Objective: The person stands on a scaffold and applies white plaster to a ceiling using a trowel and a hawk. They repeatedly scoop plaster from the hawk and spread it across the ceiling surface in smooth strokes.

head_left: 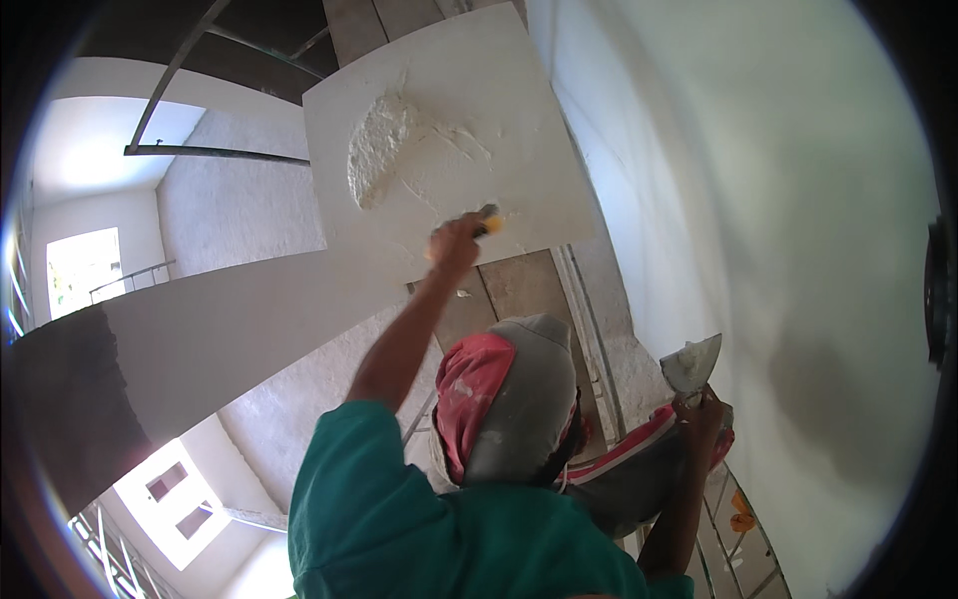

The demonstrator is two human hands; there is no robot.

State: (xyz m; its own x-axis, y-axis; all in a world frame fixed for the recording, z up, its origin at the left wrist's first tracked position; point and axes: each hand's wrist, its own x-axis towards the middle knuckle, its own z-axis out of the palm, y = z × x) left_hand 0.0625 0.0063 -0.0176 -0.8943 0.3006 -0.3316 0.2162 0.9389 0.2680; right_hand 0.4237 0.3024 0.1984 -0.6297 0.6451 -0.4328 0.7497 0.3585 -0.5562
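Rough white plaster heap (379, 150), long axis running outward, lies ahead-left of nearer left hand (456, 245), fingers round yellow-and-black tool (492, 222); right hand (701, 407) grips broad grey metal scraper (692, 364).

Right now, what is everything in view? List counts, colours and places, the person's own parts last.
Board: 1, white, top centre
Paste heap: 1, off-white, on board
Handled tool: 1, yellow and dark, left hand
Scraper: 1, grey blade, right hand
Wall: 1, white, right
Beam: 1, white, left
Planks: several, brown-grey, below board
Metal tubes: several, grey, upper left and lower edges
Window openings: at least two, bright white, left
Trousers: 1, grey and red, lower centre
Shirt: 1, green, bottom
Hands: 2, bare; left over board, right near wall
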